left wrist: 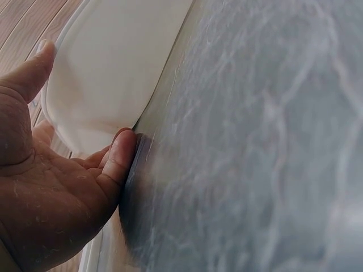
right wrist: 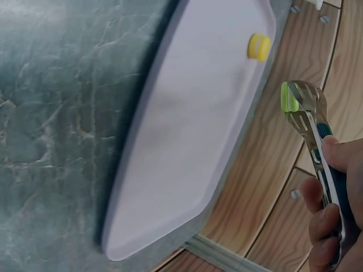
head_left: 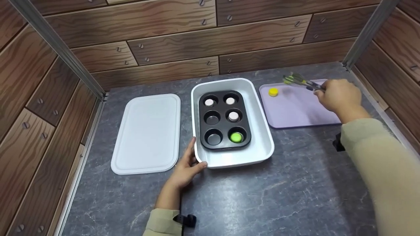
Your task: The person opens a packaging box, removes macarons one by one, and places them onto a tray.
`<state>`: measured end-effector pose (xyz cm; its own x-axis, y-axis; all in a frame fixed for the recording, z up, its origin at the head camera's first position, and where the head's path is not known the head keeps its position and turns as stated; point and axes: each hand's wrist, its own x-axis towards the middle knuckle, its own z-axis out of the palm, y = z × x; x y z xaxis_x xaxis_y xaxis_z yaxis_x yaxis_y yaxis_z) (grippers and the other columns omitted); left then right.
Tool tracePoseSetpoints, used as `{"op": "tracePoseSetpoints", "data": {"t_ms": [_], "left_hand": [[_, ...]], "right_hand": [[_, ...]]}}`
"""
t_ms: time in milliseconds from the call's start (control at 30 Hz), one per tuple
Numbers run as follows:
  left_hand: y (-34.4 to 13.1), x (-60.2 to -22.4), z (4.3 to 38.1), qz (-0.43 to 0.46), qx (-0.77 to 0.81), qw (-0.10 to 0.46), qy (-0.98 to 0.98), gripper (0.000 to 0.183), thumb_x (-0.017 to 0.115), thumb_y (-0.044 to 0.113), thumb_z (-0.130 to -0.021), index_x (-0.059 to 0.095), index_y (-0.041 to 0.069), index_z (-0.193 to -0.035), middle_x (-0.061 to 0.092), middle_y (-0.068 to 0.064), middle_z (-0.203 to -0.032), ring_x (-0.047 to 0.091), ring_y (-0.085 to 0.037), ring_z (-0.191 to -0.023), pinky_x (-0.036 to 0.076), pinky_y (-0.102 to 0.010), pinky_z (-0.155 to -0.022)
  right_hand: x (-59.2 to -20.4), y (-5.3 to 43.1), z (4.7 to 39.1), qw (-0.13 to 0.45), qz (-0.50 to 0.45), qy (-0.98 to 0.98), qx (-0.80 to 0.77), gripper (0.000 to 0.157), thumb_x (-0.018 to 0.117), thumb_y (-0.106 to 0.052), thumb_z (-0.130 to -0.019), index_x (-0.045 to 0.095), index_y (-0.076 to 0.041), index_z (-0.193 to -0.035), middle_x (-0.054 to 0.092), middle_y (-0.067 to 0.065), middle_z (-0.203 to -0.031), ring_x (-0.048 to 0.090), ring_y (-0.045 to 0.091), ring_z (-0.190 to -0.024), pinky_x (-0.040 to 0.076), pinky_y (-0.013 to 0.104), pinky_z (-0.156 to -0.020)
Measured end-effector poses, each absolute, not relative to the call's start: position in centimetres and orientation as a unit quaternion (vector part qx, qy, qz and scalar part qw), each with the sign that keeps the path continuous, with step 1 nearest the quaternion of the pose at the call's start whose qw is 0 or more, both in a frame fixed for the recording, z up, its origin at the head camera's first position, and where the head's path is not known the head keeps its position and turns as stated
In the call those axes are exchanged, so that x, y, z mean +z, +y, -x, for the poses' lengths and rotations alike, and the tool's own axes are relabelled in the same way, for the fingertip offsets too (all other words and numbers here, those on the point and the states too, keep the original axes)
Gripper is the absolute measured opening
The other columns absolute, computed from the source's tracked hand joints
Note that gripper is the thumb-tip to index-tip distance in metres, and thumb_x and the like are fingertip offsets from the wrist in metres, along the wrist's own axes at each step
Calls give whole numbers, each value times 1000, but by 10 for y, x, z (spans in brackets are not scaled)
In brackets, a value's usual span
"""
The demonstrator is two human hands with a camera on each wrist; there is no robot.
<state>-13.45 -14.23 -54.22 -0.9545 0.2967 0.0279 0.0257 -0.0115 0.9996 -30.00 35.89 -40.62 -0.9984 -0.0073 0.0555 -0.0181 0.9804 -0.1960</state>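
With my right hand (head_left: 339, 95) I grip the handles of small tongs (head_left: 303, 82), raised over the back of the lilac tray (head_left: 300, 108). Between the tong heads is a green macaron-like piece (right wrist: 289, 97). A yellow one (head_left: 273, 92) lies in the tray's far left corner. My left hand (head_left: 184, 172) touches the near left corner of the white rectangular box (head_left: 262, 141), thumb and fingers spread around it. Inside the box sits a dark muffin pan (head_left: 223, 126). White pieces (head_left: 233, 116) occupy three of its cups, and a green piece (head_left: 236, 137) its near right cup.
A flat white lid or tray (head_left: 147, 134) lies left of the box on the grey marbled table (head_left: 236, 200). Wood-patterned walls (head_left: 174, 49) with metal corner posts enclose the back and sides.
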Motion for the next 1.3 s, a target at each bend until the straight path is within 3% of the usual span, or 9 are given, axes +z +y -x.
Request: {"op": "tracePoseSetpoints", "data": {"t_ms": [633, 1300], "left_hand": [[-141, -543, 135, -115, 702, 98, 696, 98, 73, -2, -97, 6, 2, -169, 37, -40, -157, 57, -51, -129, 53, -27, -95], [-143, -543, 136, -121, 701, 96, 696, 98, 72, -4, -96, 6, 1, -169, 37, -41, -157, 58, -52, -128, 54, -29, -96]], "right_hand": [[-425, 383, 298, -17, 37, -993, 112, 43, 62, -40, -103, 71, 3, -102, 67, 35, -99, 64, 56, -84, 47, 63, -59], [-434, 384, 301, -19, 44, -991, 122, 46, 60, -42, -102, 71, 2, -99, 66, 31, -91, 63, 50, -79, 46, 61, -58]]}}
